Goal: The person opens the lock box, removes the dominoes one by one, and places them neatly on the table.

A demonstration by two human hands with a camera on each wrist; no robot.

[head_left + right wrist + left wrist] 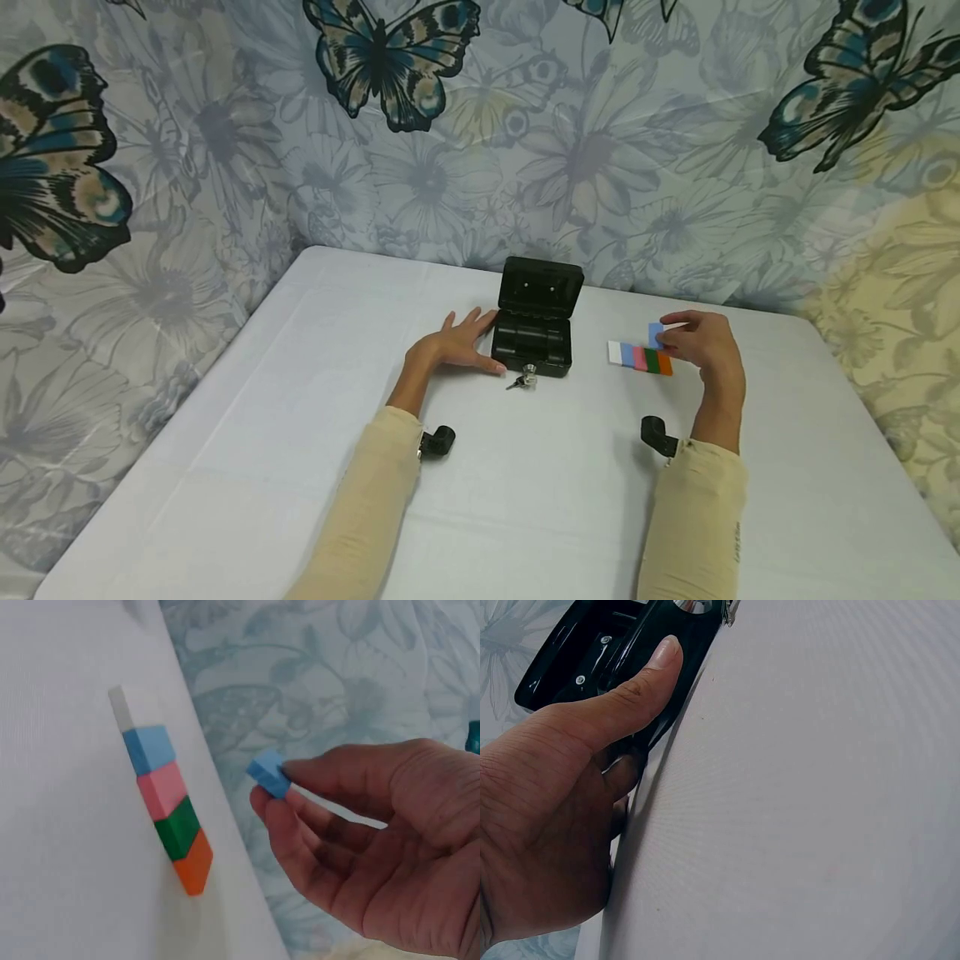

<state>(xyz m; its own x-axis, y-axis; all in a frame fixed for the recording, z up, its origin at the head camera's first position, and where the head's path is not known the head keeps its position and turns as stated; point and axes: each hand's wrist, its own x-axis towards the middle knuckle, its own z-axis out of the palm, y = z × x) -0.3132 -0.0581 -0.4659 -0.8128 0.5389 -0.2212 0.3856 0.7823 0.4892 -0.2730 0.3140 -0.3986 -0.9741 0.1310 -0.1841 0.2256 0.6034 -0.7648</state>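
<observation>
A black metal cash box (532, 340) stands on the white table with its lid (541, 287) raised. Keys (517, 382) hang from the lock at its front. My left hand (454, 342) rests at the box's left side, fingers spread and straight; in the left wrist view the thumb (660, 667) lies along the front. My right hand (375, 825) pinches a small light blue block (268, 772) between thumb and fingers, above the table. Beneath it is a row of blocks: white (120, 709), blue (150, 748), pink (162, 789), green (178, 827) and orange (194, 862).
The white tablecloth (525, 517) covers the whole table. Behind the table and at its sides hangs a cloth (427, 183) printed with butterflies and flowers. Small black wrist cameras (437, 442) stick out from both sleeves.
</observation>
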